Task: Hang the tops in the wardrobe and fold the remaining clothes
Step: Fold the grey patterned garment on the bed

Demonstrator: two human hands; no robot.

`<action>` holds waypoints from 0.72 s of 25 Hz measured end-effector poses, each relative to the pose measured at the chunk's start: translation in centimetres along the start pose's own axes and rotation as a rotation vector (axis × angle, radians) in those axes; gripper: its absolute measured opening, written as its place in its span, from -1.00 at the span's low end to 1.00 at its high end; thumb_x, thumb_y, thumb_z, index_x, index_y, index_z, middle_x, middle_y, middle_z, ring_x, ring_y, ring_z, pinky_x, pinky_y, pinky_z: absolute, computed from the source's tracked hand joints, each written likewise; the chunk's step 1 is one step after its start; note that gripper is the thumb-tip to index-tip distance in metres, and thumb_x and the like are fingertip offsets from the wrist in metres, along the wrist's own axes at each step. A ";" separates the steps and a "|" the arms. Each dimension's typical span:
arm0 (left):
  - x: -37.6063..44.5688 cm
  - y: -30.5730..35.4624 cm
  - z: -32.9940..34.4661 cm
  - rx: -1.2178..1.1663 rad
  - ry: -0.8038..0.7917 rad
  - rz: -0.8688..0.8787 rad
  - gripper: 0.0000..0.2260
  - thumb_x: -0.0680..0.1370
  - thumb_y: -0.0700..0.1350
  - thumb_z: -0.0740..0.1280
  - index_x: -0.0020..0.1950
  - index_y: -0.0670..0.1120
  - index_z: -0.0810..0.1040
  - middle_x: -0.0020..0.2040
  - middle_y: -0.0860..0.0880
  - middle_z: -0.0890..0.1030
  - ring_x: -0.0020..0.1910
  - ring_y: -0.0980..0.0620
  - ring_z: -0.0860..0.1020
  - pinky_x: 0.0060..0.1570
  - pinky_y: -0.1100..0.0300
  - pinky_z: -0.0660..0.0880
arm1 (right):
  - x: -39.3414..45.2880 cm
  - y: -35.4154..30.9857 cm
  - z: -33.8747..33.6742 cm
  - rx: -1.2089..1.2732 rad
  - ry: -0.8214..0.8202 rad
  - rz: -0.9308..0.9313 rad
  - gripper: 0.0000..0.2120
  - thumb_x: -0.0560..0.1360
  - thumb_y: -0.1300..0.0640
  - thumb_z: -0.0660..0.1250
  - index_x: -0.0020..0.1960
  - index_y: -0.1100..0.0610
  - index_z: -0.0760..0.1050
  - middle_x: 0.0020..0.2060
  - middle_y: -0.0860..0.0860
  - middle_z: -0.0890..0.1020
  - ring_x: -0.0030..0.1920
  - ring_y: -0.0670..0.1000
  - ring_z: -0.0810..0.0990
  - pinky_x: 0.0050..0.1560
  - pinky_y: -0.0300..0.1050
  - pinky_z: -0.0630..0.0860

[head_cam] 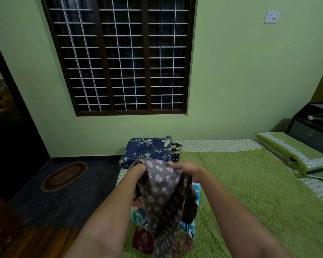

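Observation:
Both my hands hold up a grey-brown garment (164, 190) with a pale flower print above the bed's near left corner. My left hand (138, 167) grips its top edge on the left, the fingers hidden in the cloth. My right hand (186, 169) grips the top edge on the right. The garment hangs down over a heap of other clothes (144, 237), red, teal and blue prints. A folded navy floral cloth (147, 148) lies just beyond my hands at the bed's far left corner.
The bed (250, 183) has a green patterned cover and a green pillow (295, 149) at the right. A dark bedside cabinet (313, 127) stands behind it. An oval mat (63, 175) lies on the dark floor. A dark wardrobe door (9, 127) is at left.

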State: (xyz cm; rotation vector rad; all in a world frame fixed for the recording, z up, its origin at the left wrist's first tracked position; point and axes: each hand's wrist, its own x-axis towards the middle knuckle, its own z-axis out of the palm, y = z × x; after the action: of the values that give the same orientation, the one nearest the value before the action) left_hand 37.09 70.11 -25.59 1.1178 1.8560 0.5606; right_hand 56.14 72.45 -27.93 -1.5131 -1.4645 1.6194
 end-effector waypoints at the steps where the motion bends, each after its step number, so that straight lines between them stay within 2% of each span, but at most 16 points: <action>1: 1.3 -1.1 -0.3 -0.015 -0.014 0.010 -0.76 0.59 -0.24 0.17 0.21 -0.24 0.51 0.16 -0.25 0.56 -0.02 -0.12 0.52 0.05 0.03 0.49 | 0.6 1.3 -1.0 0.181 0.067 -0.028 -0.22 0.24 -0.30 0.49 0.30 0.13 0.49 0.22 0.06 0.55 0.26 0.18 0.49 0.35 0.16 0.35; 2: 2.7 -2.2 -1.0 -0.068 -0.043 -0.035 -0.83 0.58 -0.23 0.20 0.09 -0.22 0.53 -0.01 -0.24 0.59 -0.11 -0.13 0.52 0.00 0.03 0.49 | 0.9 2.4 -2.0 0.395 0.148 -0.051 -0.23 0.27 -0.23 0.49 0.32 0.19 0.45 0.20 0.12 0.57 0.21 0.20 0.54 0.30 0.17 0.41; 3: 4.1 -3.6 -1.9 -0.217 -0.040 -0.086 -0.86 0.58 -0.20 0.21 0.00 -0.22 0.53 -0.16 -0.22 0.60 -0.21 -0.13 0.52 -0.06 0.03 0.49 | 1.1 3.4 -2.9 0.584 0.232 -0.036 -0.29 0.33 -0.16 0.47 0.31 0.26 0.44 0.17 0.19 0.59 0.15 0.22 0.59 0.23 0.18 0.48; 4: 5.4 -4.8 -2.7 -0.419 -0.016 -0.140 -0.82 0.59 -0.15 0.23 -0.02 -0.24 0.54 -0.22 -0.22 0.61 -0.25 -0.14 0.54 -0.09 0.02 0.50 | 0.4 4.0 -3.6 0.712 0.300 -0.008 -0.40 0.40 -0.09 0.42 0.27 0.29 0.46 0.13 0.23 0.61 0.08 0.23 0.62 0.14 0.15 0.53; 6: 7.0 -6.9 -4.1 -0.735 0.079 -0.190 -0.75 0.58 -0.09 0.30 0.11 -0.27 0.53 -0.07 -0.25 0.63 -0.21 -0.17 0.59 -0.06 -0.04 0.54 | -0.6 5.3 -4.8 0.812 0.320 0.027 -0.56 0.46 -0.01 0.38 0.19 0.29 0.52 0.07 0.23 0.64 0.00 0.21 0.64 0.07 0.10 0.56; 7: 6.8 -7.3 -4.7 -0.805 0.142 -0.161 -0.73 0.56 -0.11 0.34 0.15 -0.28 0.52 -0.01 -0.26 0.61 -0.22 -0.16 0.59 -0.06 -0.03 0.54 | -1.2 5.5 -5.1 0.813 0.307 0.033 -0.59 0.45 0.01 0.39 0.16 0.28 0.53 0.02 0.22 0.65 -0.04 0.20 0.64 0.08 0.09 0.55; 9: 5.9 -6.7 -6.4 -0.836 0.181 -0.057 -0.73 0.54 -0.15 0.38 0.16 -0.29 0.53 -0.03 -0.24 0.60 -0.25 -0.12 0.57 -0.09 0.02 0.54 | -2.2 4.7 -6.0 0.814 0.270 0.014 -0.56 0.37 0.03 0.42 0.16 0.25 0.51 -0.08 0.18 0.66 -0.14 0.16 0.64 0.06 0.04 0.55; 11: 4.5 -4.2 -8.9 -0.974 0.092 0.117 -0.74 0.53 -0.13 0.39 0.14 -0.25 0.55 -0.04 -0.18 0.63 -0.15 -0.12 0.59 -0.04 0.03 0.55 | -3.3 1.5 -7.4 0.813 0.230 -0.089 -0.50 0.35 0.04 0.41 0.23 0.22 0.49 -0.08 0.16 0.65 -0.15 0.14 0.65 0.04 0.03 0.55; 12: 3.6 -2.4 -10.0 -1.017 0.032 0.220 -0.77 0.53 -0.11 0.38 0.12 -0.20 0.55 -0.02 -0.16 0.63 -0.07 -0.11 0.60 0.02 0.01 0.54 | -4.1 -0.5 -8.2 0.831 0.242 -0.153 -0.54 0.39 0.03 0.40 0.22 0.22 0.51 -0.04 0.15 0.65 -0.12 0.13 0.65 0.07 0.03 0.54; 13: 2.8 -0.7 -11.2 -0.996 -0.003 0.322 -0.78 0.52 -0.09 0.38 0.11 -0.15 0.54 0.01 -0.14 0.64 -0.02 -0.10 0.60 0.06 0.01 0.53 | -4.8 -2.4 -9.1 0.848 0.255 -0.218 -0.64 0.44 0.01 0.39 0.14 0.22 0.58 -0.05 0.12 0.66 -0.13 0.11 0.66 0.08 0.02 0.53; 14: 2.5 0.5 -11.9 -0.867 -0.009 0.406 -0.78 0.51 -0.06 0.39 0.09 -0.13 0.54 0.00 -0.11 0.64 -0.01 -0.08 0.60 0.05 0.03 0.52 | -5.5 -4.0 -9.9 0.849 0.235 -0.281 -0.72 0.49 -0.03 0.35 -0.05 0.18 0.65 -0.14 0.09 0.67 -0.21 0.08 0.66 0.04 -0.02 0.53; 15: 2.4 1.2 -12.1 -0.656 0.036 0.441 -0.79 0.51 -0.03 0.40 0.03 -0.13 0.55 -0.05 -0.09 0.65 -0.05 -0.06 0.60 0.00 0.06 0.51 | -6.1 -5.2 -10.3 0.843 0.258 -0.312 -0.67 0.52 -0.06 0.31 -0.23 0.15 0.66 -0.26 0.05 0.67 -0.30 0.05 0.66 -0.06 -0.05 0.53; 16: 2.6 1.2 -12.0 -0.440 0.125 0.449 -0.76 0.52 0.01 0.38 -0.05 -0.18 0.56 -0.12 -0.10 0.64 -0.11 -0.07 0.58 -0.07 0.06 0.49 | -6.5 -5.7 -10.7 0.835 0.259 -0.322 -0.65 0.53 -0.06 0.30 -0.28 0.14 0.64 -0.32 0.04 0.67 -0.34 0.04 0.65 -0.14 -0.06 0.52; 17: 3.1 0.8 -11.7 -0.321 0.230 0.460 -0.69 0.54 0.04 0.35 -0.11 -0.23 0.56 -0.18 -0.12 0.62 -0.15 -0.06 0.56 -0.09 0.03 0.48 | -6.6 -6.0 -10.9 0.838 0.275 -0.321 -0.68 0.54 -0.05 0.30 -0.24 0.15 0.62 -0.31 0.05 0.67 -0.33 0.04 0.66 -0.19 -0.06 0.54; 18: 3.9 0.3 -11.5 -0.320 0.317 0.459 -0.66 0.57 0.06 0.30 -0.15 -0.23 0.56 -0.22 -0.14 0.59 -0.17 -0.07 0.54 -0.08 -0.01 0.50 | -6.4 -5.8 -11.0 0.831 0.299 -0.326 -0.71 0.55 -0.03 0.29 -0.16 0.16 0.61 -0.28 0.06 0.69 -0.30 0.04 0.67 -0.20 -0.06 0.56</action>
State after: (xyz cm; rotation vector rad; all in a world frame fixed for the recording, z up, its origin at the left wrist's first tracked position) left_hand 26.54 74.22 -21.18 1.2913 1.6810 1.3147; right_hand 66.14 72.72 -18.14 -0.9206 -0.6760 1.4442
